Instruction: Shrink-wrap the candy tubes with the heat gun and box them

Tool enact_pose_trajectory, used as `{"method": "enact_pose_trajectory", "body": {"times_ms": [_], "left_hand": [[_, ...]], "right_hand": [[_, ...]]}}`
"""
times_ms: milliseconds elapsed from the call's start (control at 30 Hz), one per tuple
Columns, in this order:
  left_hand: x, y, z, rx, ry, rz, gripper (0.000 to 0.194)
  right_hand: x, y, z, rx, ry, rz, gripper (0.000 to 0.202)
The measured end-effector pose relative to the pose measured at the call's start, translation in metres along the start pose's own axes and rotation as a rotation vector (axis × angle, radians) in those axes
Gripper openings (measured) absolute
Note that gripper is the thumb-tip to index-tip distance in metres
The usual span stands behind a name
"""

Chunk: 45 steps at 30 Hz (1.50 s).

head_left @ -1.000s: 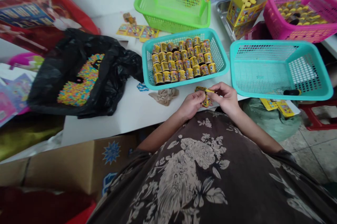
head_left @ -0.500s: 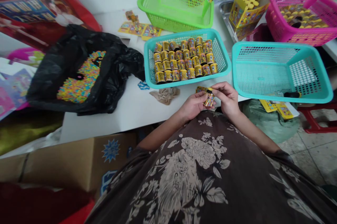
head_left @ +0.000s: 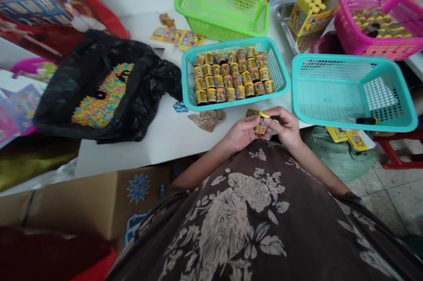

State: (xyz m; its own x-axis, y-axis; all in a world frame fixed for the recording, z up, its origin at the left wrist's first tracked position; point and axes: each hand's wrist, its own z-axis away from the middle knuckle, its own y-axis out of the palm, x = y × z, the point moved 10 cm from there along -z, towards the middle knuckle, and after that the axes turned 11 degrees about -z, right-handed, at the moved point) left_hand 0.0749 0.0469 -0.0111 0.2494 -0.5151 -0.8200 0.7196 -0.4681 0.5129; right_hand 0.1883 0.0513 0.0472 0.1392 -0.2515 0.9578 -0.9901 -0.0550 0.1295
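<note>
In front of my body, at the table's edge, both hands are closed around a small yellow printed cup (head_left: 261,127). My left hand (head_left: 243,133) grips it from the left, with a yellow printed label sheet (head_left: 252,112) showing behind its fingers. My right hand (head_left: 287,127) pinches the cup's upper right side, where a yellow strip curves along the top. Fingers cover much of the cup. Just beyond them, a turquoise basket (head_left: 236,105) holds several rows of similar yellow-wrapped cups (head_left: 237,79) with dark ends.
To the left, a black plastic bag (head_left: 145,96) holds many small coloured pieces (head_left: 99,109). A crumpled beige cloth (head_left: 208,119) lies near my left hand. A second turquoise basket (head_left: 330,123) stands right, a green basket (head_left: 228,34) behind, and a pink basket (head_left: 390,47) far right.
My right fingers have shifted slightly lower over the cup. The dark part seen at its top is now mostly covered by a yellow strip. The view has shifted a little.
</note>
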Motion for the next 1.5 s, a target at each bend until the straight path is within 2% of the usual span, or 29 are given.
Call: {"method": "enact_pose_trajectory", "body": {"times_ms": [167, 333, 500, 733, 900, 1033, 1200, 1367, 1500], "left_hand": [[0.001, 0.002, 0.000, -0.012, 0.008, 0.028, 0.040], [0.002, 0.007, 0.000, 0.014, -0.013, 0.030, 0.041], [-0.007, 0.001, 0.002, -0.058, 0.032, 0.069, 0.032], [0.003, 0.005, 0.000, -0.036, -0.045, 0.047, 0.039], [-0.009, -0.011, -0.002, -0.144, 0.053, 0.049, 0.031], [-0.017, -0.015, -0.002, -0.158, 0.109, 0.043, 0.039], [-0.001, -0.012, -0.008, -0.131, 0.008, 0.032, 0.045], [-0.007, -0.014, -0.010, -0.176, 0.049, 0.095, 0.030], [-0.012, -0.012, -0.009, -0.193, 0.044, 0.195, 0.018]], "right_hand": [[-0.001, 0.001, -0.002, 0.001, 0.010, -0.080, 0.034], [-0.005, -0.011, -0.002, -0.140, 0.007, -0.093, 0.037], [0.003, 0.006, 0.003, 0.016, -0.065, 0.006, 0.037], [0.008, 0.002, 0.003, -0.007, -0.134, 0.061, 0.037], [0.030, 0.003, 0.005, 0.012, -0.274, 0.248, 0.034], [0.035, 0.009, 0.007, 0.065, -0.324, 0.388, 0.037], [0.039, 0.010, 0.013, 0.065, -0.485, 0.487, 0.032], [0.032, 0.011, 0.015, 0.081, -0.439, 0.506, 0.046], [0.035, 0.009, 0.019, 0.057, -0.507, 0.451, 0.041]]}}
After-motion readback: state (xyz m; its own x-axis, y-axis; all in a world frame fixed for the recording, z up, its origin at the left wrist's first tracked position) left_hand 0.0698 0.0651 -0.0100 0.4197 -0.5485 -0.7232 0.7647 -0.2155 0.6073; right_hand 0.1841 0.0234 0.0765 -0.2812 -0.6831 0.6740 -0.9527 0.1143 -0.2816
